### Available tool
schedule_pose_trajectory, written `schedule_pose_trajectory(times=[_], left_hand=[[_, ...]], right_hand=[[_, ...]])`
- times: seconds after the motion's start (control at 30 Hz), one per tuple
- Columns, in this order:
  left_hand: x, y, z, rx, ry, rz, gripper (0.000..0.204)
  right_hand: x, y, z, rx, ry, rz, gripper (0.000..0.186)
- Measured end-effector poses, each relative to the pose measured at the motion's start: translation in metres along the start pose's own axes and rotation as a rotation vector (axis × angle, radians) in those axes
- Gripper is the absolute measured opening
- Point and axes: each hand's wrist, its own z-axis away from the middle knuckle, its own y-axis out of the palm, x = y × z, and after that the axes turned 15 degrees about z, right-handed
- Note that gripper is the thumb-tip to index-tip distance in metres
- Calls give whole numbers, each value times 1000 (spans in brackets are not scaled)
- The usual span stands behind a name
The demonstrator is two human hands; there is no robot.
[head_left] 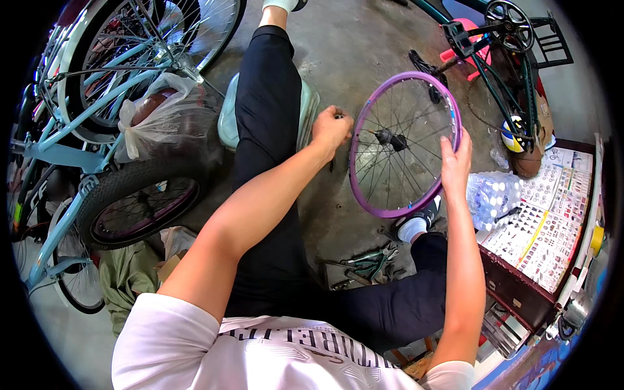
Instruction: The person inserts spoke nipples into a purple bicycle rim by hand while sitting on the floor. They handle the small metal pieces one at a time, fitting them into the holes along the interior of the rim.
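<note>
Upright, purple wheel rim (404, 144) between left hand (331, 129) and right hand (454, 160).

Colourful printed chart (552, 214), far right

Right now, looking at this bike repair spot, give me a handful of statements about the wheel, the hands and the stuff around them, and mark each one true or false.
1. The wheel rim is purple. True.
2. The right hand grips the rim at its right side. True.
3. The wheel has a tyre fitted on it. False: the rim is bare, with only spokes and a hub showing.
4. The left hand rests flat on the floor. False: it is raised at the rim's left edge, closed around something small that I cannot make out.
5. Some hand tools lie on the concrete floor between the person's legs. True.
6. The bicycle on the left has a red frame. False: its frame is light blue.
</note>
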Motion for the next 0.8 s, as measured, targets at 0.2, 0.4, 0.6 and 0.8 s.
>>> schedule_pose_trajectory(times=[0.2,0.4,0.6,0.8], left_hand=[[62,-14,-32,103,-123,-538,26],[124,-25,-23,428,-37,-1209,31],[119,2,-1,540,-378,-814,37],[115,-4,-10,568,-266,-935,34]], right_hand=[[-12,0,-19,27,129,-73,54],[-36,8,-29,-13,200,-177,52],[-55,13,-26,-57,213,-165,48],[-23,7,-23,-42,333,-447,43]])
